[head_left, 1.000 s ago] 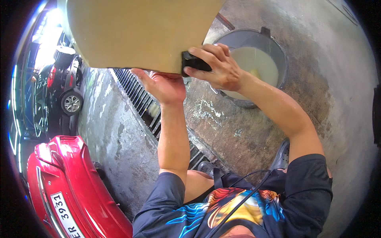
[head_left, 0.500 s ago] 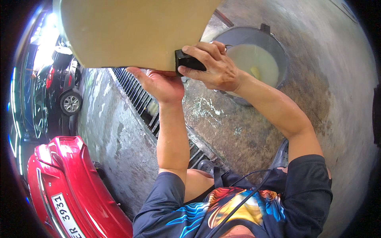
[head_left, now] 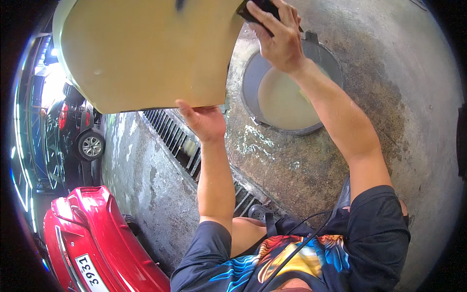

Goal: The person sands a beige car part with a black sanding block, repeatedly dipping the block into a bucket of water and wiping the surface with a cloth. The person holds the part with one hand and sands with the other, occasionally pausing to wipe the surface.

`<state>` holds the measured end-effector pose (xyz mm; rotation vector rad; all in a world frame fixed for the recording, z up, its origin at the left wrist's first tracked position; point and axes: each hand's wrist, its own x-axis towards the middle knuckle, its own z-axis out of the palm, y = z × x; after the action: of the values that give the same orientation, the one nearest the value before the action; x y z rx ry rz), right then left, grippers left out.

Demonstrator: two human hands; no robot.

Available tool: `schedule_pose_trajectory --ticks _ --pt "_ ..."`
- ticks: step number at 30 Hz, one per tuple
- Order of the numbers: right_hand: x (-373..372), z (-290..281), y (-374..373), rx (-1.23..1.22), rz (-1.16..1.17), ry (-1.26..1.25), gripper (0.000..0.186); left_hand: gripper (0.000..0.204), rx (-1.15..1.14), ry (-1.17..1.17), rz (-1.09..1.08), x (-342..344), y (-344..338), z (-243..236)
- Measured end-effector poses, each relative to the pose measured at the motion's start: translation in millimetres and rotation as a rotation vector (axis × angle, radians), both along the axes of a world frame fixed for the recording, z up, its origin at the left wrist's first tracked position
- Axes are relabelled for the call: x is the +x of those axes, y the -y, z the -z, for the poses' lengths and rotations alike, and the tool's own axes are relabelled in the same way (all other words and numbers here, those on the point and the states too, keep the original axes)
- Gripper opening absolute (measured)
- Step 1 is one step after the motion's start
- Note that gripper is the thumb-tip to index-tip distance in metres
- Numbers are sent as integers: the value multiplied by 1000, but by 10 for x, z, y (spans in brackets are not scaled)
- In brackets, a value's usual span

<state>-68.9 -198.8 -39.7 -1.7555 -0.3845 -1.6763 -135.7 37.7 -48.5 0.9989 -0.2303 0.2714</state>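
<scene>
A large tan panel [head_left: 141, 58], seemingly a car body panel, fills the upper left, with a dark smudge near its top. Its lower edge rests in my left hand [head_left: 208, 121]; the thumb shows in front, while the fingers go out of sight behind the edge. My right hand [head_left: 282, 43] is closed round a black block [head_left: 260, 10], like a sanding block, at the panel's upper right edge. The block's working face is hidden.
A grey tub [head_left: 250, 80] of cloudy water stands on the wet concrete floor beneath my right forearm. A slotted drain grate [head_left: 170, 134] crosses the floor. Lower left is a red car [head_left: 104, 233]; a black car [head_left: 68, 131] stands farther back.
My right hand has moved the black block up along the panel's right edge, away from my left hand. The panel sits lower in view, and its dark smudge has come into sight.
</scene>
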Motion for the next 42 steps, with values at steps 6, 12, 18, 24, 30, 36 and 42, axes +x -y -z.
schedule_pose_trajectory --ticks 6,12,18,24,30,36,42 --pt "-278 184 -300 -85 -149 74 41 87 134 41 -14 82 192 29" --pt "-85 173 -193 32 4 -93 43 88 139 41 -3 93 239 0" --pt "-248 263 -400 -75 -165 32 37 88 66 7 -88 92 338 -54" --pt "-107 295 -273 -49 -25 -127 37 84 142 49 -36 50 327 -88" --pt "-377 333 -492 -184 -173 7 38 84 107 48 -80 53 350 -85" --pt "-54 222 -178 -35 61 -99 40 84 135 46 -30 16 283 -96" --pt "-353 438 -448 -191 -179 -2 39 82 90 24 -72 36 340 -92"
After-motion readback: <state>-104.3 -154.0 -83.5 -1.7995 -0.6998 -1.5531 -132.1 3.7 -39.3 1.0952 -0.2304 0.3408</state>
